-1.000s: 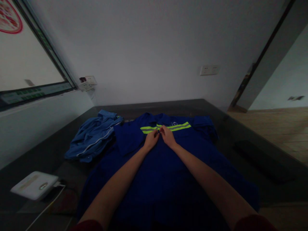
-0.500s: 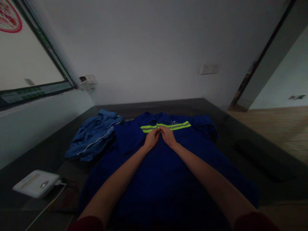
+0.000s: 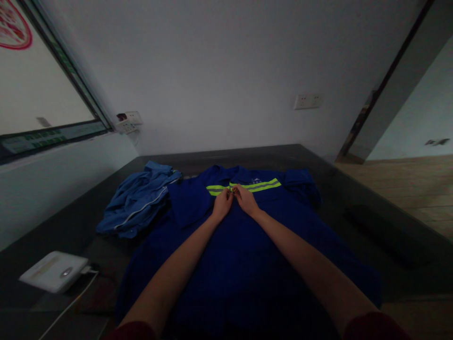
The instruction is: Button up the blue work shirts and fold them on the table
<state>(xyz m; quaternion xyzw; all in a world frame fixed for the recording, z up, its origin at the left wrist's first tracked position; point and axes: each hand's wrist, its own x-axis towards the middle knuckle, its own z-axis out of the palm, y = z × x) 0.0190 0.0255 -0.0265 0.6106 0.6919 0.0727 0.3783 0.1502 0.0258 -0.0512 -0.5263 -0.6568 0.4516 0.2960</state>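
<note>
Head view shows us, nearest, a dark blue garment (image 3: 233, 259) spread on the bench (image 3: 276, 153). At the near left lies a white device (image 3: 54, 270) with its cable (image 3: 72, 302). Farther, a lighter blue garment (image 3: 136, 205) lies crumpled beside the sleeve. At the yellow-green stripe (image 3: 264, 185), our left hand (image 3: 222, 204) and right hand (image 3: 246, 200) both pinch the dark blue garment's front, fingertips close together; the exact detail between them is too small for us. Behind, we see wall sockets (image 3: 309, 101).

Illumination is dim; the upper left and right edge are brightest. Deep shadow obscures folds of the blue garment (image 3: 230, 264) at lower centre. Fine detail is soft. Wide-angle distortion stretches the frame edges.
</note>
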